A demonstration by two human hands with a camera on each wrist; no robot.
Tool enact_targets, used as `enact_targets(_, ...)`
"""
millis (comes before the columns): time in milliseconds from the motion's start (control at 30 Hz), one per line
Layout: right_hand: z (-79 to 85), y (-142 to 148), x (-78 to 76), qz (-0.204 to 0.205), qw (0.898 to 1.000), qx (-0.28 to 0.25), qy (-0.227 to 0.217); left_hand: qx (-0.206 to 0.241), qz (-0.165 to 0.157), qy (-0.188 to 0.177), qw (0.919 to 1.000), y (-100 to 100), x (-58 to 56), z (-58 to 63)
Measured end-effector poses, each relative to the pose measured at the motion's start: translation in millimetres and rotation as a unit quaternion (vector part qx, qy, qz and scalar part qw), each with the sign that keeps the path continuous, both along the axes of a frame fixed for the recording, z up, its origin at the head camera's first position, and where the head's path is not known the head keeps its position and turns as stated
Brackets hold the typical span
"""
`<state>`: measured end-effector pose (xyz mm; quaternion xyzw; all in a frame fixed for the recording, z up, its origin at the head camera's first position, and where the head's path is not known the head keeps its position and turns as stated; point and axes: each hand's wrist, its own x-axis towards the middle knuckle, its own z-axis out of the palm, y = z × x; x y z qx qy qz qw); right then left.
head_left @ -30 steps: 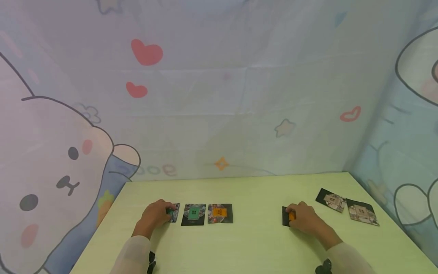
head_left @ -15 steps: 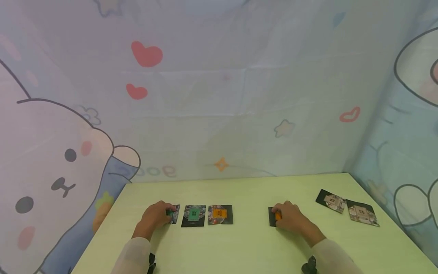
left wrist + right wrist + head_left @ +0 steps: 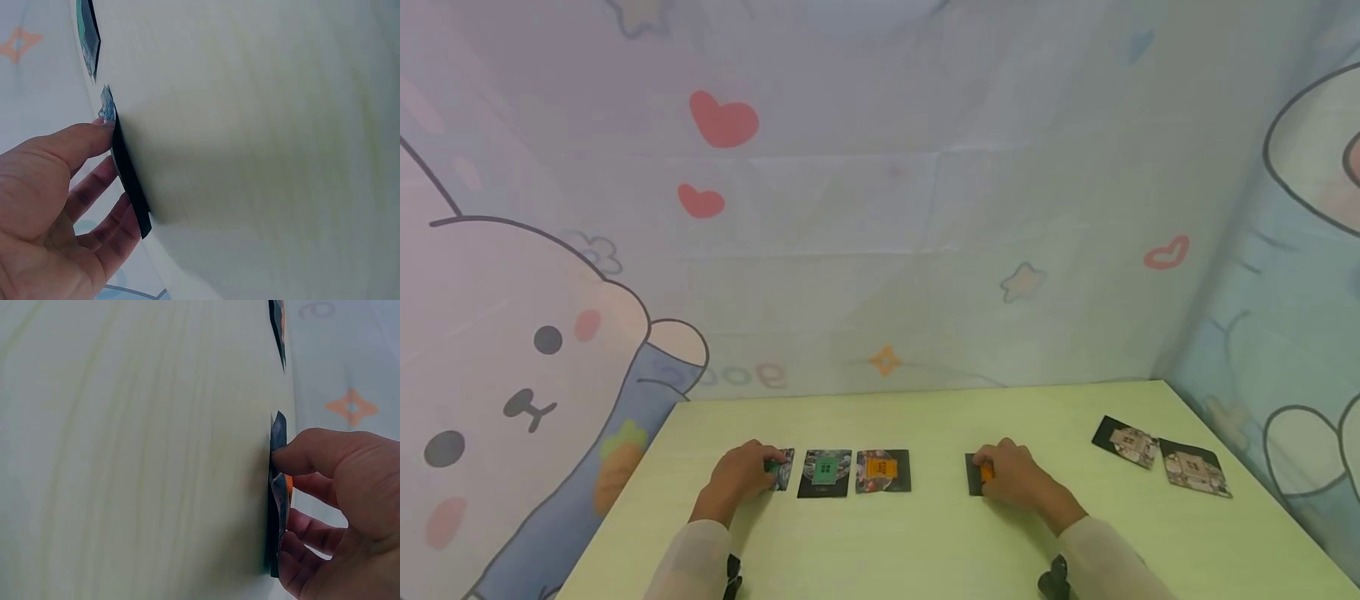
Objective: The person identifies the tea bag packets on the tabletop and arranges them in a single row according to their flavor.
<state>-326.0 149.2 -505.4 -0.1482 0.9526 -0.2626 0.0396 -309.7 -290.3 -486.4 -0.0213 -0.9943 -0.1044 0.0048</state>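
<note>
At the left of the table in the head view, my left hand (image 3: 739,477) holds a small green-labelled packet (image 3: 785,471), mostly covered by the hand. In the left wrist view its thumb and fingers lie along the flat packet (image 3: 130,178). My right hand (image 3: 1017,479) grips a dark packet (image 3: 973,475) with an orange label; the right wrist view has thumb and fingers on the packet (image 3: 279,500), low at the table. Between the hands lie another green-labelled packet (image 3: 824,473) and an orange-labelled packet (image 3: 882,471), side by side in line with the left one.
Two packets with beige labels, one (image 3: 1125,440) tilted and one (image 3: 1195,467) beside it, lie at the table's far right. The pale green table (image 3: 850,550) ends at a printed cloth backdrop (image 3: 865,208) behind and at both sides.
My right hand has moved left across the table with the orange-labelled packet, closer to the row. The left hand has stayed on its packet.
</note>
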Motion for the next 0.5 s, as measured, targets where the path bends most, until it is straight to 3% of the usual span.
enact_targets(267,-4.0,-17.6,-2.2,0.01,1.0,0.0,-0.002,0.001,0.004,-0.004,1.0,0.5,-0.1,-2.4)
enact_targets(500,2.6,-35.6,-1.9,0.033,0.999,-0.001,0.003,0.007,0.006,0.001,1.0,0.0,-0.3,-2.2)
